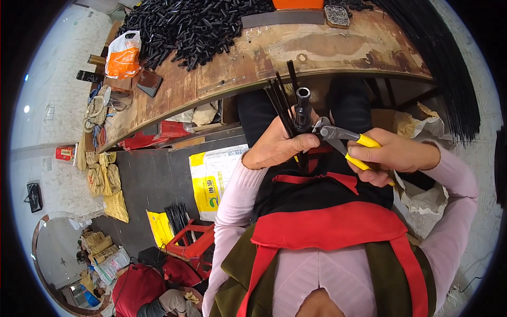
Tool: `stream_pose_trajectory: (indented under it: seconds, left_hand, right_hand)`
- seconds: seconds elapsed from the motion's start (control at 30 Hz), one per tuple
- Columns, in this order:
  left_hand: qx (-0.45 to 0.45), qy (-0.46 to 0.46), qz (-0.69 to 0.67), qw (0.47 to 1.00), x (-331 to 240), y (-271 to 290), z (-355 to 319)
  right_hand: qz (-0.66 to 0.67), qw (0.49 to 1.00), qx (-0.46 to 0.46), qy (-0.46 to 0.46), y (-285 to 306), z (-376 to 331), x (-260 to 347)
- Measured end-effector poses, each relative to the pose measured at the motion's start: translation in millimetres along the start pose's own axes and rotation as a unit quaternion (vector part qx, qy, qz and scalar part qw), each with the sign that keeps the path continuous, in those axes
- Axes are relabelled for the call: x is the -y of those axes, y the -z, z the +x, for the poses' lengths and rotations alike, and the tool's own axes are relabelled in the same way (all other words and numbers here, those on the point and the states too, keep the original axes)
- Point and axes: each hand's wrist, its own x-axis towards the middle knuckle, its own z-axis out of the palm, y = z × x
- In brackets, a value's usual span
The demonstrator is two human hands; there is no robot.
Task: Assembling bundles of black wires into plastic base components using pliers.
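My left hand (277, 143) is closed around several thin black rods (278, 98) and a black tubular piece (303, 108) with a round metal-rimmed open end. The tubular piece points up toward the table edge, and the rods fan out beside it. In my right hand (393, 153) are end-cutting pincers (340, 134) with grey metal jaws and yellow handles. Their jaw tips are right beside the tubular piece, near my left thumb; whether they touch it I cannot tell. Both hands are held over my lap, above a black apron with red trim (327, 224).
A worn wooden table (317, 50) bears a large heap of black tubular parts (185, 31), a flat grey bar (282, 19), a small box of metal bits (337, 17) and a phone (149, 83). Long black rods (443, 63) hang over its right end. A red stool (193, 240) stands lower left.
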Motion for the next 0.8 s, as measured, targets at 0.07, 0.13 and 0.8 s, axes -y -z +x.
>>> stream_pose_trajectory:
  seconds: [0.07, 0.13, 0.8]
  left_hand:
    - [0.021, 0.015, -0.022, 0.999, 0.8, 7.6, 7.0]
    - [0.031, 0.009, -0.081, 0.996, 5.2, 14.1, 11.5]
    - [-0.109, 0.005, -0.093, 0.99, 29.0, 35.1, 59.9]
  right_hand:
    - [-0.046, 0.993, -0.09, 0.067, -1.7, 10.0, -6.1]
    - [-0.079, 0.98, -0.124, 0.134, 7.1, 26.9, -22.6]
    - [-0.626, 0.494, -0.55, 0.25, 276.4, 98.1, 92.2]
